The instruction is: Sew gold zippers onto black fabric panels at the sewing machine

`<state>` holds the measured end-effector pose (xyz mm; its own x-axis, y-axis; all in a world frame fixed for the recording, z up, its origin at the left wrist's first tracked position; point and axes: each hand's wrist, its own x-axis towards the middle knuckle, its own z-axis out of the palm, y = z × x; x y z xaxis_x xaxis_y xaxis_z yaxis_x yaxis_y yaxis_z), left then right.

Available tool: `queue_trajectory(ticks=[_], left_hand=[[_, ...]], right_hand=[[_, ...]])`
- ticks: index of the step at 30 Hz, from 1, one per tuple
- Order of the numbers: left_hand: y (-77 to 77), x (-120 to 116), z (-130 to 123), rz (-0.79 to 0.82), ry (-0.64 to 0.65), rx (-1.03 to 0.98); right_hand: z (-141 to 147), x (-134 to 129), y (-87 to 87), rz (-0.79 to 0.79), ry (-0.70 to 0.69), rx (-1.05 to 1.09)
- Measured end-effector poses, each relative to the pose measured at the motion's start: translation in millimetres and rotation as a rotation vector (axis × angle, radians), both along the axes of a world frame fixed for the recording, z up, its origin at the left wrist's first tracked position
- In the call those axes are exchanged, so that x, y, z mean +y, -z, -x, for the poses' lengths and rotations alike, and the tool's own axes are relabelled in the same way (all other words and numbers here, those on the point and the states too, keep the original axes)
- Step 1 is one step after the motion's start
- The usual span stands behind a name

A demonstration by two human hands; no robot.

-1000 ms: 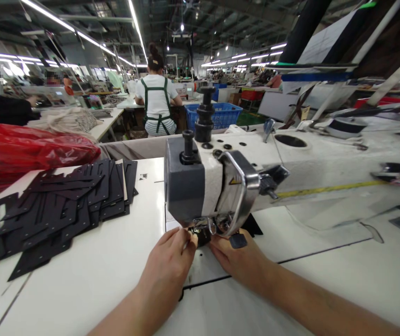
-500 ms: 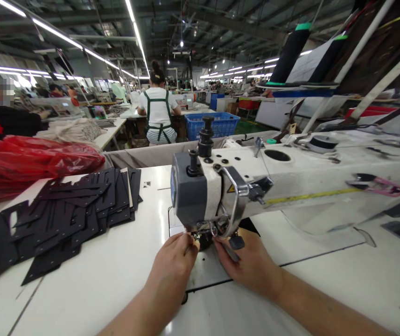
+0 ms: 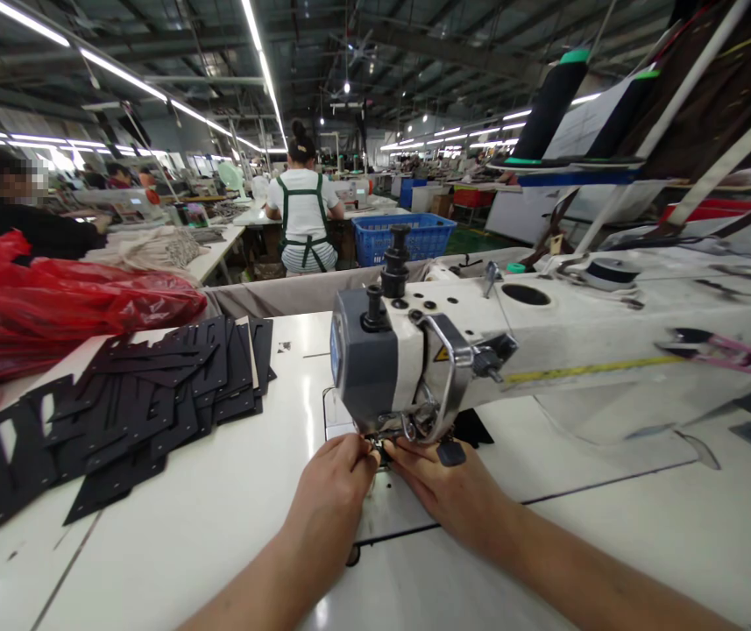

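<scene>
Both hands meet at the needle area of a white and grey sewing machine [image 3: 365,355]. My left hand [image 3: 332,491] is closed in a pinch just left of the presser foot. From the other side my right hand [image 3: 450,478] reaches in, its thumb and fingers pressed together close to the left fingertips. A black cut piece [image 3: 472,428] shows behind my right hand on the machine bed; the fingers and the machine head hide most of it. To the left lies a spread pile of black cut panels [image 3: 131,403] with slots and small holes.
A red plastic bag [image 3: 73,298] sits beyond the pile. Pink-handled thread snips [image 3: 720,346] and a yellow measuring tape [image 3: 585,371] are on the machine arm. Black thread cones [image 3: 549,109] stand above. A blue basket [image 3: 405,241] and a seated co-worker [image 3: 304,206] are ahead.
My right hand has moved slightly left, bringing its fingertips nearer to those of my left hand at the presser foot. The whole view has shifted a little; the pile looks unchanged.
</scene>
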<state>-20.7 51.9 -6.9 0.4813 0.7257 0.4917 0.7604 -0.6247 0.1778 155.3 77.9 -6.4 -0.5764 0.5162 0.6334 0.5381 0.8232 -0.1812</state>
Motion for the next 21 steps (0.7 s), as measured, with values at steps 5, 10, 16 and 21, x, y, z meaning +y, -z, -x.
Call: queue_trajectory(ticks=[5, 10, 16, 21], left_hand=[[-0.7, 0, 0, 0.017, 0.0, 0.013], [1.0, 0, 1, 0.036, -0.029, 0.022], [5.2, 4, 5, 0.002, -0.035, 0.012], [-14.8, -27, -6, -0.002, 0.022, 0.031]], right_hand=[[-2, 0, 3.4, 0.02, -0.004, 0.03], [-1, 1, 8.0, 0.044, -0.004, 0.041], [-14, 6, 4.3, 0.105, 0.162, -0.047], [-26, -42, 4.1, 0.03, 0.429, -0.243]])
